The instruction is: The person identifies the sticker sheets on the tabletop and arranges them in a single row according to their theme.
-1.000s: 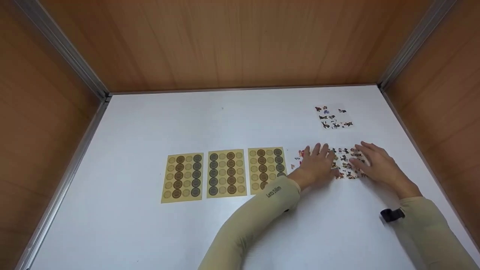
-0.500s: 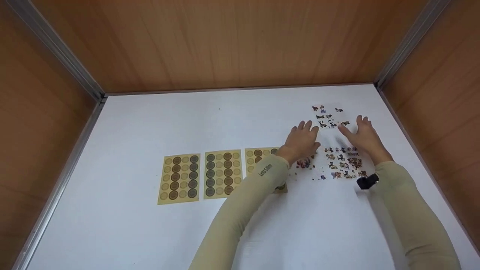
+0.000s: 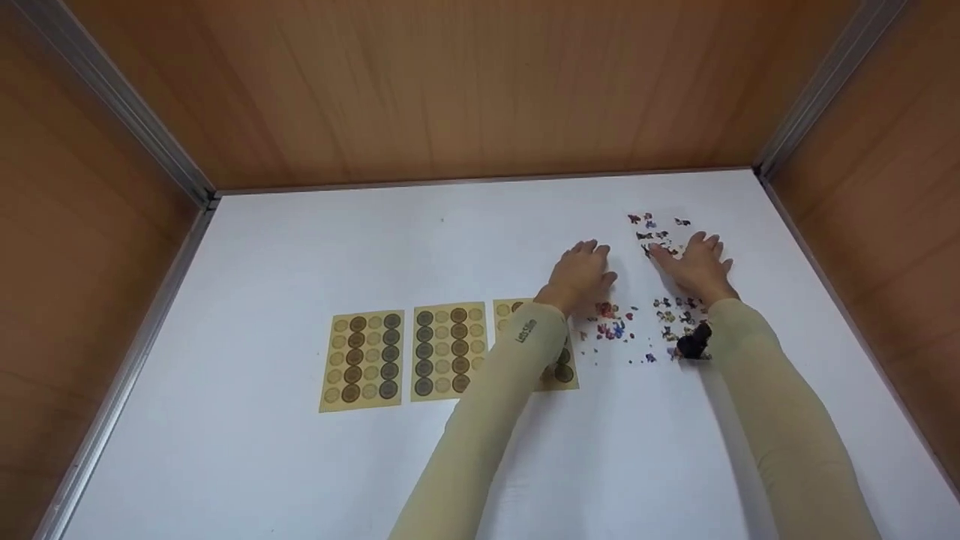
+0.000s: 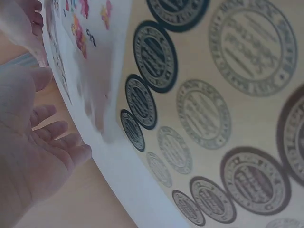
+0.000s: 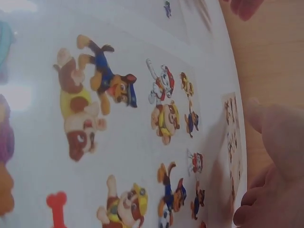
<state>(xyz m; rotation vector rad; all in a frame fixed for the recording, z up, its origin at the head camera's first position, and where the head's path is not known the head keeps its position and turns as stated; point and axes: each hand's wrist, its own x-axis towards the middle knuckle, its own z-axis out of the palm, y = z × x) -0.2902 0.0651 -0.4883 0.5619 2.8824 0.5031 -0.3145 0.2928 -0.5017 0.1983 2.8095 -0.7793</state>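
My right hand [image 3: 697,268] reaches over the near right part of the far cartoon-sticker sheet [image 3: 649,223], thumb spread from the fingers, holding nothing. To its left, my left hand [image 3: 579,271] hovers beyond the third tan label sheet [image 3: 568,386]. Its fingers [image 4: 51,130] are loosely bent around nothing in the left wrist view. Under the right forearm lies a transparent sheet of cartoon puppy stickers [image 5: 166,118], partly hidden by the sleeve and a black wrist device [image 3: 694,341]. Beside it is another sheet with small colourful stickers [image 3: 615,328].
Two more tan sheets of round labels, the left one [image 3: 363,360] and the middle one [image 3: 450,351], lie in a row on the white table [image 3: 262,465]. Wood panels [image 3: 480,90] wall in the back and both sides.
Both hands have lifted off the nearer cartoon-sticker sheets. The left hand went left and away; the right went forward, then left over the far sheet. The sheets stayed in place.
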